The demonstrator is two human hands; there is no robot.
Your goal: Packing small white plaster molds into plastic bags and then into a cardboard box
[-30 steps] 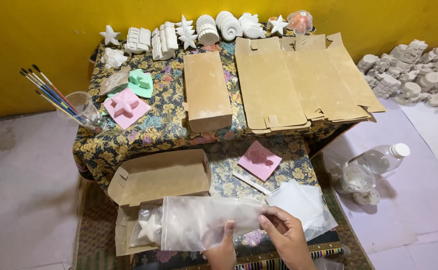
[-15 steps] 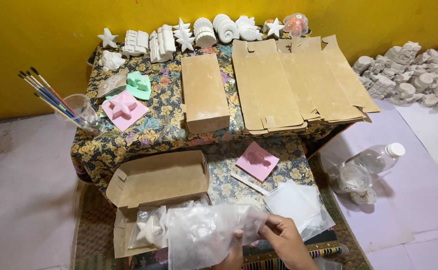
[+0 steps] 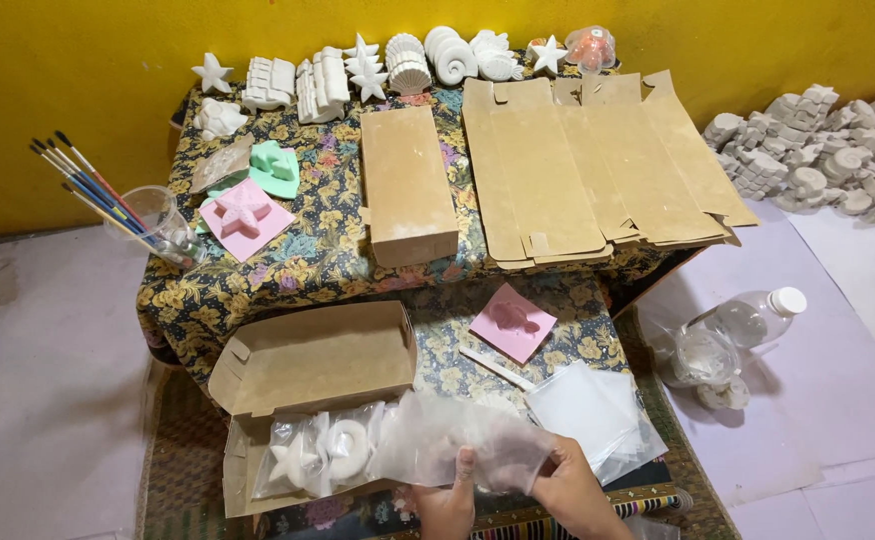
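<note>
- Head view, hands: my left hand (image 3: 448,505) and right hand (image 3: 573,490) are low at the near edge. Each grip is clenched on the same clear bag (image 3: 468,450), with the left thumb lying over its lower edge.
- Head view, bag: it is crumpled and held up between my hands, just right of the open box (image 3: 308,365) and above the near edge of the desk (image 3: 328,250). I cannot tell whether anything is inside; the plastic is too cloudy.
- Head view, box: its lid stands back, and a bagged star (image 3: 293,462) and a bagged shell (image 3: 348,448) lie side by side in the tray, touching.
- Head view, around: spare bags (image 3: 593,415) lie just right of my hands, with a pink mould (image 3: 513,322) beyond them. Farther back are a closed box (image 3: 408,185), flat cardboard (image 3: 588,170), white casts (image 3: 408,60) along the wall, and brushes (image 3: 88,185) in a cup at the left.
- Step, as I judge it: bag handling beside the half-filled tray, with the bag gripped but not yet laid down.
- Next move, as I judge it: it calls for a light pinch that won't tear the thin film, and for room beside the shell without knocking the two casts already there.
</note>
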